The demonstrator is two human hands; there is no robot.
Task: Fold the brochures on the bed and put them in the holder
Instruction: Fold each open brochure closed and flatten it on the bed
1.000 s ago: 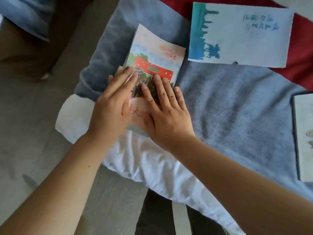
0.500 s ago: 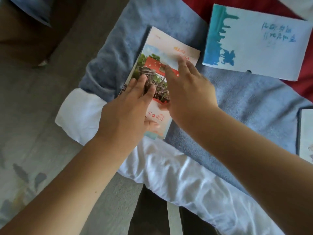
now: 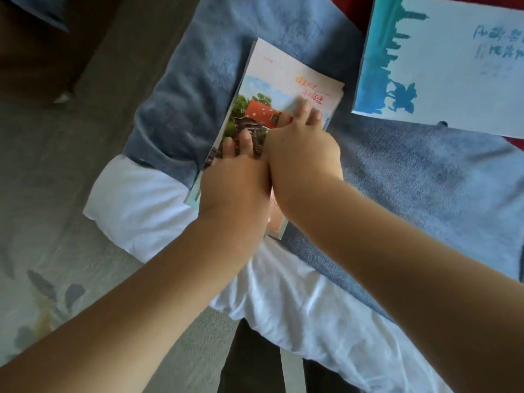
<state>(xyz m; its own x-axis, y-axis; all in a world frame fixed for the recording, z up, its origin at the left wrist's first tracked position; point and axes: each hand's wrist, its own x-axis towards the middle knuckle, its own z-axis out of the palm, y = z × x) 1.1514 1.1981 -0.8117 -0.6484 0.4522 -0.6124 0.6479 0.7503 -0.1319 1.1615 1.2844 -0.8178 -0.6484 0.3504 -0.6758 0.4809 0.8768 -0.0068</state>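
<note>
Brochure: the folded brochure [image 3: 283, 80] is lying cover up on the blue blanket [image 3: 397, 194], at the bed's near corner, directly under both your hands.
Long axis: it is running from about 7 o'clock, close to you, out to about 1 o'clock.
Left grip: your left grip [image 3: 235, 188] is lying flat on the near half with the fingers stretched forward. It is pressing the paper and clamping nothing.
Right grip: your right grip [image 3: 303, 154] is touching the left one side by side. Its fingertips [image 3: 306, 109] are bearing down on the far half near the 3 o'clock long edge, pushing rather than pinching.
Nearer hand: the right grip is sitting closer to the far end, while the left is covering the 7 o'clock end.
Step, as a judgement: you are probably flattening the fold. To lift the brochure, one grip would need to curl under a long edge.
Next sheet: a second brochure [image 3: 453, 75], printed with a blue skyline, is lying flat at about 1 o'clock, well apart from your right grip and looking unfolded.
Surface: the blanket is lying over white bedding [image 3: 147, 205], and both look soft, so the crease may be coming out less sharp than on a hard top.
Room: grey carpet [image 3: 56, 236] is showing at 9 o'clock, past the bed's corner. The holder is not showing anywhere in this view.
</note>
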